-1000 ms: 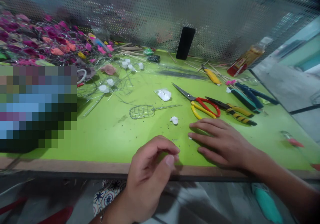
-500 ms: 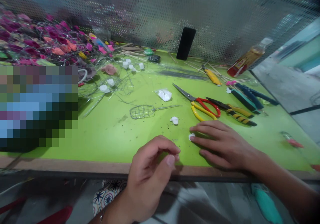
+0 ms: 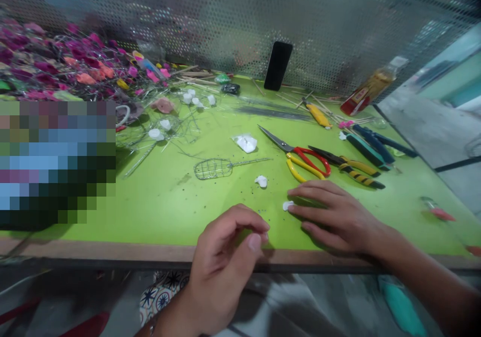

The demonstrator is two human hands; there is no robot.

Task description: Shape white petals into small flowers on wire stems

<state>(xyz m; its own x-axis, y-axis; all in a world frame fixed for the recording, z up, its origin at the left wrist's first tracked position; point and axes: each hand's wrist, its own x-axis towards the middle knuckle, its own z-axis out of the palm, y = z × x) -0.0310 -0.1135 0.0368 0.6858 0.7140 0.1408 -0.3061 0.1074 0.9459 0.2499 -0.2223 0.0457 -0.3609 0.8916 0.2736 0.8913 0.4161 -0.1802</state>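
My right hand point(image 3: 334, 216) lies flat on the green tabletop point(image 3: 169, 206), fingers apart, with a small white lump of soft material point(image 3: 287, 205) just at its fingertips. My left hand point(image 3: 225, 262) is curled near the table's wooden front edge point(image 3: 112, 250), fingertips pinched against the thumb. Nothing shows between them. A little above my right hand sits another white lump point(image 3: 260, 181). Further left lies a small wire-mesh frame on a stem point(image 3: 212, 169). Red-and-yellow-handled scissors point(image 3: 300, 159) and yellow-and-black pliers point(image 3: 347, 166) lie beyond my right fingers.
A heap of pink and orange wire-stemmed flowers point(image 3: 63, 61) fills the back left, with a blurred patch point(image 3: 56, 161) below it. A perforated metal panel point(image 3: 210, 21) backs the table, with a black phone point(image 3: 278, 65) leaning on it, and more tools and a bottle point(image 3: 368, 94) at right.
My right hand has drawn slightly back to the right, uncovering the small white lump at its fingertips. My left hand has stayed about where it was.
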